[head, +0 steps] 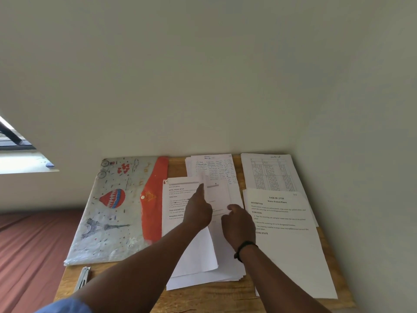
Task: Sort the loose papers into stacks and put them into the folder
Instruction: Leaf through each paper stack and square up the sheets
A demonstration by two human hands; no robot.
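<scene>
The folder [112,211], grey with a balloon and tower print and a red flap, lies flat on the left of the wooden table [203,297]. Beside it sits a middle stack of printed papers [194,263]. Over this stack a blurred sheet [220,195] is raised. My left hand [199,211] holds its left edge with the index finger stretched along it. My right hand [237,224] pinches it lower down, thumb on top. A stack headed "Water Potted Plants" [291,249] lies to the right. Handwritten sheets [214,166] and a sheet with a printed table [270,172] lie at the back.
The table stands against a plain wall. A small metal tool [84,279] lies at the table's front left edge. A bed with a reddish-brown cover [29,249] is to the left, below a window [13,141]. A black band circles my right wrist.
</scene>
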